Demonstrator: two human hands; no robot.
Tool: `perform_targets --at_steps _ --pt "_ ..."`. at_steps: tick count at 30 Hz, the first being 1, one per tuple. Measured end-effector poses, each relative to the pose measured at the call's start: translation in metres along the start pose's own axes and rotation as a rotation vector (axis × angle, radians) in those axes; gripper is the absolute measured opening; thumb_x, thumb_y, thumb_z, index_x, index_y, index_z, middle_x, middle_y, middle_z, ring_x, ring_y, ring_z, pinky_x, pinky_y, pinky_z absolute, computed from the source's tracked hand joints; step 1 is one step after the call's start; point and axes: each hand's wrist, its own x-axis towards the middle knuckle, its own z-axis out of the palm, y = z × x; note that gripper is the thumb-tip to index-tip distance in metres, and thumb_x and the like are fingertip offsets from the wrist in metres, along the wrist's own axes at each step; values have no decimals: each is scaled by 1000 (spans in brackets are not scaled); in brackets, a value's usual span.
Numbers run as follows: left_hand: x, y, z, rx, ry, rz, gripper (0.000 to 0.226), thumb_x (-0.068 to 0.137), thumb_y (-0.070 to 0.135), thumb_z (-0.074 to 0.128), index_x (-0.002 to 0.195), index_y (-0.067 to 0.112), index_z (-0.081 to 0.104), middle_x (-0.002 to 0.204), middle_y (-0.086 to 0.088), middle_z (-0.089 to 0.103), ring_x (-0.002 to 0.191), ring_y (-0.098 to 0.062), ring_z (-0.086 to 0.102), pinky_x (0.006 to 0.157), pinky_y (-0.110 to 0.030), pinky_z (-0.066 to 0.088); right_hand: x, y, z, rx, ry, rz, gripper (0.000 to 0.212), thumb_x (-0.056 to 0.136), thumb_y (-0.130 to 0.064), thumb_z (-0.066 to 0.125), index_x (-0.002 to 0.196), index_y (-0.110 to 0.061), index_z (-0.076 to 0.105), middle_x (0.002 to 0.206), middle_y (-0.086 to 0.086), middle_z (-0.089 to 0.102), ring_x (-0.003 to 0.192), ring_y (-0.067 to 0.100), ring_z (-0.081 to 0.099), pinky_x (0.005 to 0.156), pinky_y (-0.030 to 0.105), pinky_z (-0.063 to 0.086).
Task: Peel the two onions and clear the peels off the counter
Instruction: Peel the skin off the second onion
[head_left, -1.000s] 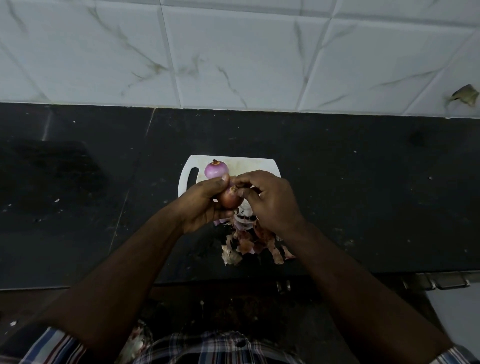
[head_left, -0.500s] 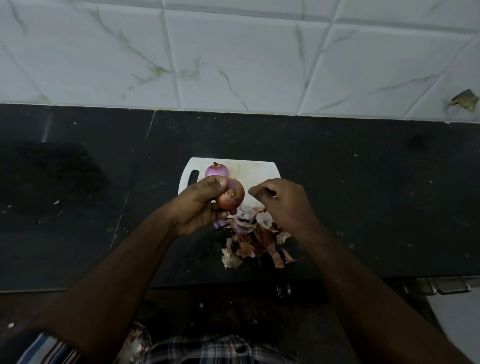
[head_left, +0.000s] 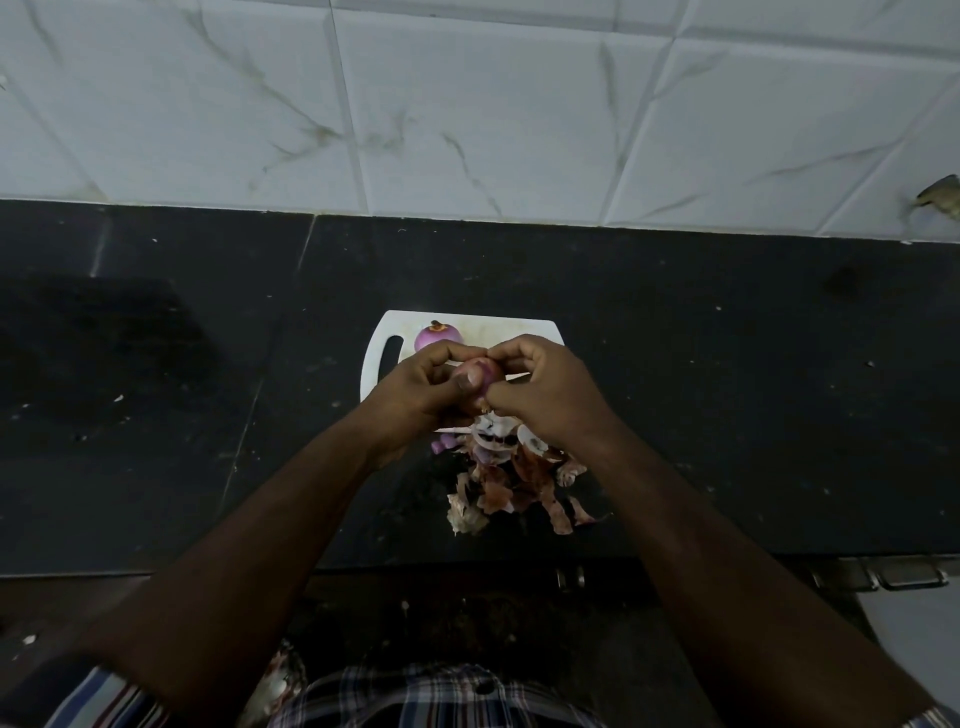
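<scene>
The left hand (head_left: 423, 392) is wrapped around a half-peeled onion (head_left: 477, 378), thumb laid across its front and fingers curled behind, holding it up above the near edge of the cutting board (head_left: 375, 371). The right hand (head_left: 545, 395) meets it from the other side, with its fingertips (head_left: 501, 354) pinched narrow against the top and side of the same onion, seemingly on a bit of skin; how much skin lies between them is too small to make out. Nearest the person, below both hands, a heap of peels (head_left: 511, 483) lies on the black counter (head_left: 727, 415), brown papery strips mixed with pale and purplish scraps, reaching up to the board's near edge and partly hidden under the right wrist. A few small purple bits (head_left: 445, 444) sit just beside the left wrist. Farther out, the white board lies flat on the counter, its handle slot at the left. On its far left corner rests a second onion (head_left: 436, 336), purple and smooth, already bare of brown skin, its stem end up, just behind the left hand's knuckles. Beyond the counter rises a wall of white marbled tiles (head_left: 467, 104).
</scene>
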Motion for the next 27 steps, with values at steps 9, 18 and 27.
perform_targets --at_steps 9,18,27 --pt "5 -3 -3 34 122 28 40 83 33 72 119 18 63 121 -24 65 89 -24 72 88 -40 59 -4 6 3 246 116 128 26 86 -9 69 110 -15 63 91 7 70 79 24 73 69 44 63" --pt "3 -2 1 59 130 -1 47 73 23 81 117 18 64 126 -24 60 96 -32 71 87 -40 61 -1 4 9 215 147 178 24 81 -10 72 102 -18 63 88 9 71 72 21 72 63 41 63" --pt "-2 4 -8 -34 119 -37 27 91 15 69 118 16 64 106 -8 74 92 -21 74 83 -34 62 -7 10 -1 255 92 147 17 91 -10 68 107 -10 62 91 14 71 75 24 71 69 46 63"
